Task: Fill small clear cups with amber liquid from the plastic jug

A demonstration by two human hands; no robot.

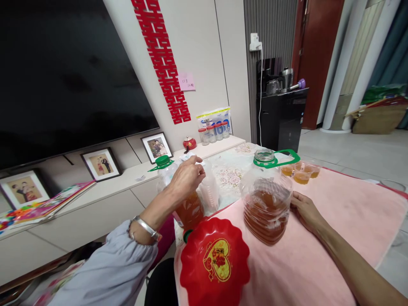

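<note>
My left hand (188,175) is raised beside a stack of clear plastic cups (210,191), its fingers curled together; what they pinch, if anything, is hard to see. Below that wrist stands a clear jug (190,210) of amber-brown liquid with a green cap (163,161). On the pink cloth, a second large plastic jug (267,208) holds similar liquid, its mouth uncapped and its green handle (288,157) pointing right. My right hand (304,210) is closed against this jug's right side, with some fingertips hidden behind it. Several cups (302,176) of amber liquid stand behind that hand.
A red scalloped tray (214,259) lies at the near edge of the pink cloth (344,216), with a green cap (188,235) by its rim. Red-lidded jars (211,134) and framed photos (101,164) line the low cabinet (134,187). A black cabinet (280,119) stands behind.
</note>
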